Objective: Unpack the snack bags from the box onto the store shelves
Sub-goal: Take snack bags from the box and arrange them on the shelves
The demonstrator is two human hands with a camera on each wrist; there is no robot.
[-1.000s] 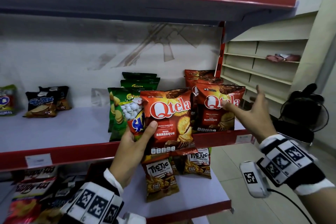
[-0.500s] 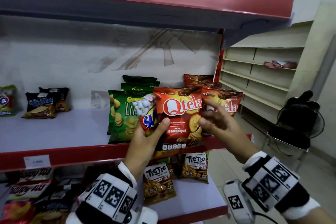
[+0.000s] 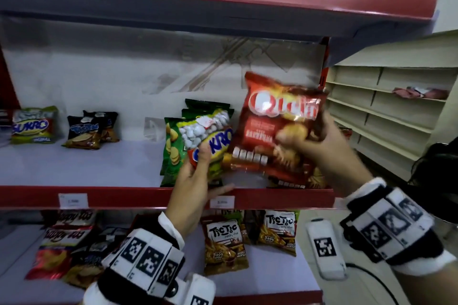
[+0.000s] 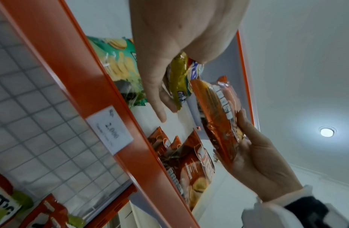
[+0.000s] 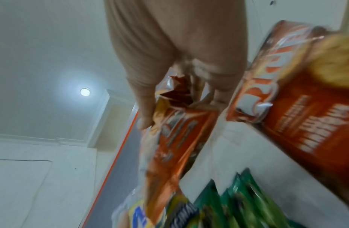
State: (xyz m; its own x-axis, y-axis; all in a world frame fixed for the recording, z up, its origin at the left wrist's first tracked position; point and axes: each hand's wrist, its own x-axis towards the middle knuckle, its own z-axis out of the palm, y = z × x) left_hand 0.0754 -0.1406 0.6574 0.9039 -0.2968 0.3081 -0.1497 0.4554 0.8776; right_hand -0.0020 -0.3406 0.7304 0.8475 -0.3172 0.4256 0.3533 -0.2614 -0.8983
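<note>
Above the red front lip of the middle shelf (image 3: 148, 195), the right hand (image 3: 322, 146) gripped a red Qtela bag (image 3: 275, 126) by its right side, tilted and clear of the shelf, while the left hand (image 3: 190, 181) pinched a Sukro bag (image 3: 210, 141) just left of it, in front of the green chip bags (image 3: 173, 151) standing on that shelf. The one-sided grip on slick foil could have let the Qtela bag twist or slide out. Set down carelessly, it might also have toppled the Qtela bags (image 4: 189, 163) leaning behind that lip.
</note>
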